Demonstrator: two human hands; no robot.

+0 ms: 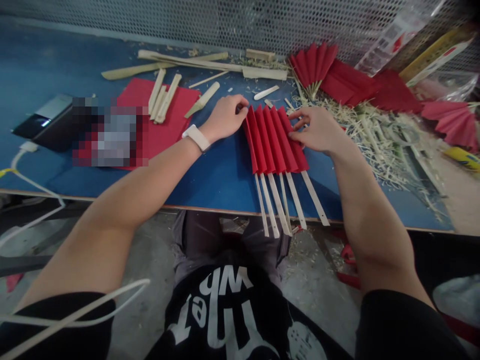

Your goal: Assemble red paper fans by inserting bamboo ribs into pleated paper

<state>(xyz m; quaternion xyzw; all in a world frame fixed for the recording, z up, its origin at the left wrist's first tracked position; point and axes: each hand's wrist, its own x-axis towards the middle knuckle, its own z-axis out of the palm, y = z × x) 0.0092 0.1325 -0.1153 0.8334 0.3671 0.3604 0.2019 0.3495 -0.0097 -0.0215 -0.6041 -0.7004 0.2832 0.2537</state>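
Observation:
A red pleated paper fan (270,140) lies near the table's front edge, with pale bamboo ribs (275,200) sticking out below the paper and past the edge. The ribs have small holes near their free ends. My left hand (227,117) is closed at the fan's upper left corner, thumb and finger pinching the paper. At the opposite side, my right hand (315,130) has its thumb and fingers curled on the right edge of the pleats. Parts of the ribs are hidden within the red folds.
Red sheets (172,142) lie at left under several bamboo pieces (165,97), beside a pixelated patch and a dark phone-like device (56,122). Bamboo strips (202,61) line the back. Another red fan (314,67), wood shavings (375,135), a plastic bottle (397,37) and a yellow-handled tool (463,157) are at right.

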